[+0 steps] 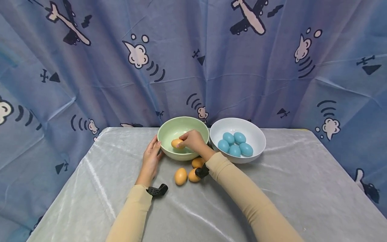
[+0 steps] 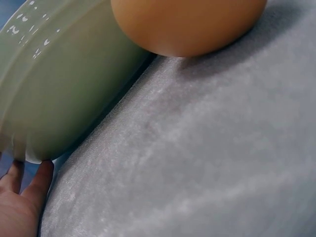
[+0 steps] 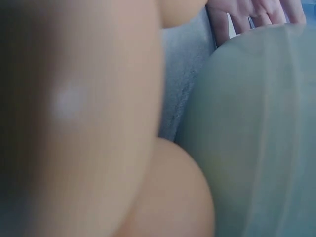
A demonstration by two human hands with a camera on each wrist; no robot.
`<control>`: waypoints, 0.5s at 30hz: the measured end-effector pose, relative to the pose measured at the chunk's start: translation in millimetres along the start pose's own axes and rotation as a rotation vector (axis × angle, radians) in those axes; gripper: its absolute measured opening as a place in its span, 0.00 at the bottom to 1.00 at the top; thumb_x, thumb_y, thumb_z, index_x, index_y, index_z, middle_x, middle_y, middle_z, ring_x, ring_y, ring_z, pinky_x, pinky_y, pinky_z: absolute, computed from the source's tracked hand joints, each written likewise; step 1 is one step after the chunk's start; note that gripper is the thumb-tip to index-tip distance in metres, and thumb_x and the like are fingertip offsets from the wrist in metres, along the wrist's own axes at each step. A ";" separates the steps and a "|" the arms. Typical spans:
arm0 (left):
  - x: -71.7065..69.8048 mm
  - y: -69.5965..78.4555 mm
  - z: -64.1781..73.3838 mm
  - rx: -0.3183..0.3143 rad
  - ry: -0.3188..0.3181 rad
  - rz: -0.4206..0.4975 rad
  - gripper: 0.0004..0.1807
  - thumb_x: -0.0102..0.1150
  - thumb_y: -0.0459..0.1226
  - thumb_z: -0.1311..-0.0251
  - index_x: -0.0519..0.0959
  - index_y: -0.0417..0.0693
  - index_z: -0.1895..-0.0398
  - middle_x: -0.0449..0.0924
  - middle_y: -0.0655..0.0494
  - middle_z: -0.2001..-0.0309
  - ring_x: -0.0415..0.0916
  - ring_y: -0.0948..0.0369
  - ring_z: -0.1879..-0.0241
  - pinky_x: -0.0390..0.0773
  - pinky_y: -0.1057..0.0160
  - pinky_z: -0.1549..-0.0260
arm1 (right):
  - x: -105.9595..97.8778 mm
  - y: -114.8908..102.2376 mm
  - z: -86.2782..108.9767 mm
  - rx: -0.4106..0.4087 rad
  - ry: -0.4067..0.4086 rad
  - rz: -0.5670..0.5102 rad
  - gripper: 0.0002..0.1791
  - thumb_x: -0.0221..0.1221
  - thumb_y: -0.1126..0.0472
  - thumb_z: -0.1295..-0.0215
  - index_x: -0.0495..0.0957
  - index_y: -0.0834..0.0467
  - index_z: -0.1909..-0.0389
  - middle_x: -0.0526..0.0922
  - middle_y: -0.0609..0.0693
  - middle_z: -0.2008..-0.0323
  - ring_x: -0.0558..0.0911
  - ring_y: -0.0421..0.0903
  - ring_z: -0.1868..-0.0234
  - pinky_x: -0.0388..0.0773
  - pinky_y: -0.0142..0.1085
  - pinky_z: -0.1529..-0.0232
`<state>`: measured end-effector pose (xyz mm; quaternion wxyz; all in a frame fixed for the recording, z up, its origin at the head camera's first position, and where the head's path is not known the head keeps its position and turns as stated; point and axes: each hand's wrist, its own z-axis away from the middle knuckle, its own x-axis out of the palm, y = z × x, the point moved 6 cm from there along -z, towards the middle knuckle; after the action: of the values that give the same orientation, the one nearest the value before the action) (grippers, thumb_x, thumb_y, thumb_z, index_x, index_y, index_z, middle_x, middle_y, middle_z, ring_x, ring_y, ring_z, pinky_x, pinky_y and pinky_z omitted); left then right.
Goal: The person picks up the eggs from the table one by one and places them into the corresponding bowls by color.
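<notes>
Inside the green bowl [image 1: 169,132], my right hand [image 1: 193,139] pinches a yellow-orange egg [image 1: 176,143] between thumb and fingers, low over the bowl's inner floor. Whether that egg touches the floor, I cannot tell. My left hand [image 1: 151,159] rests with extended fingers against the bowl's left outer side; its fingertips [image 2: 44,170] also show at the wall in the left wrist view. In front of the bowl, three more yellow-orange eggs lie on the table: one egg [image 1: 180,176] in full sight, another egg [image 1: 192,175] partly behind the right wrist camera, and a third egg [image 1: 197,162] nearer the bowl.
Just right of the green bowl stands a white bowl [image 1: 258,143] with several light-blue eggs [image 1: 234,151] in it. A grey velvety cloth covers the table [image 1: 99,188]. Behind its far edge hangs a blue curtain [image 1: 175,67] printed with planes and clouds.
</notes>
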<state>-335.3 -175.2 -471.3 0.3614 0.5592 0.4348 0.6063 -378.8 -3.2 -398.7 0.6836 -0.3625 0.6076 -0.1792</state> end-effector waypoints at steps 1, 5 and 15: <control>-0.2 -0.1 -0.2 0.000 0.000 0.002 0.31 0.46 0.39 0.24 0.54 0.47 0.21 0.52 0.51 0.21 0.53 0.55 0.23 0.59 0.49 0.25 | 0.5 0.0 0.0 0.004 -0.008 0.002 0.23 0.76 0.58 0.51 0.87 0.61 0.53 0.89 0.53 0.55 0.84 0.49 0.47 0.80 0.38 0.44; -0.6 -0.8 -0.6 -0.004 -0.004 0.000 0.31 0.46 0.40 0.23 0.54 0.47 0.21 0.51 0.51 0.21 0.52 0.56 0.23 0.58 0.49 0.25 | 2.4 1.6 -0.6 0.038 -0.041 0.009 0.23 0.76 0.58 0.51 0.86 0.61 0.52 0.89 0.53 0.54 0.83 0.49 0.45 0.78 0.38 0.41; -1.3 -1.6 -2.1 -0.011 0.003 0.005 0.31 0.47 0.40 0.24 0.54 0.48 0.21 0.51 0.52 0.21 0.53 0.56 0.23 0.59 0.50 0.25 | 5.3 3.7 -3.7 0.044 -0.070 0.021 0.24 0.77 0.58 0.51 0.86 0.61 0.52 0.88 0.53 0.53 0.82 0.48 0.44 0.77 0.37 0.39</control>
<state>-337.3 -176.1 -473.2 0.3622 0.5576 0.4305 0.6103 -382.0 -5.4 -405.0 0.7141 -0.3469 0.5831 -0.1723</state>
